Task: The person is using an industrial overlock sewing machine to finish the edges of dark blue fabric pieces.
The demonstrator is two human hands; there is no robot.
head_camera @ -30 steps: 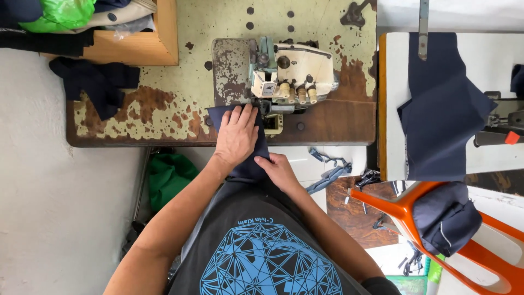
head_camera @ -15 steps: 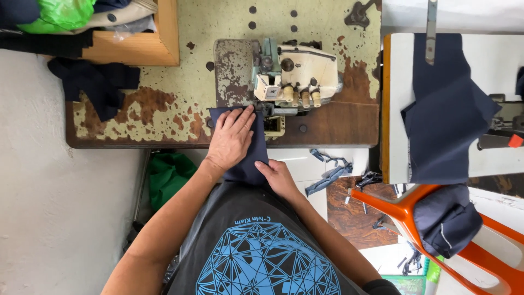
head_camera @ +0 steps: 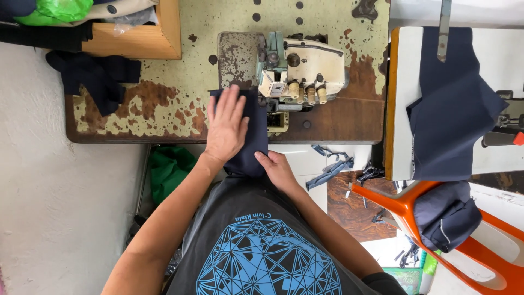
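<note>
A dark navy fabric piece point(head_camera: 252, 143) lies over the front edge of the worn green sewing table point(head_camera: 164, 109) and reaches under the cream overlock sewing machine point(head_camera: 303, 68). My left hand point(head_camera: 226, 128) lies flat on the fabric, fingers spread and pointing towards the machine's foot. My right hand point(head_camera: 277, 168) is lower, just off the table edge, pinching the fabric's near end against my dark shirt.
Dark cloth scraps point(head_camera: 93, 76) lie at the table's left, beside a wooden tray point(head_camera: 139, 46) with green plastic. To the right, a white table point(head_camera: 401, 82) carries folded navy pieces point(head_camera: 453, 109). An orange chair point(head_camera: 415, 207) holds another navy bundle point(head_camera: 445, 216). Green cloth point(head_camera: 169, 169) sits below.
My left hand has slid a little forward on the fabric towards the machine, fingers spreading wider. My right hand stays on the near end.
</note>
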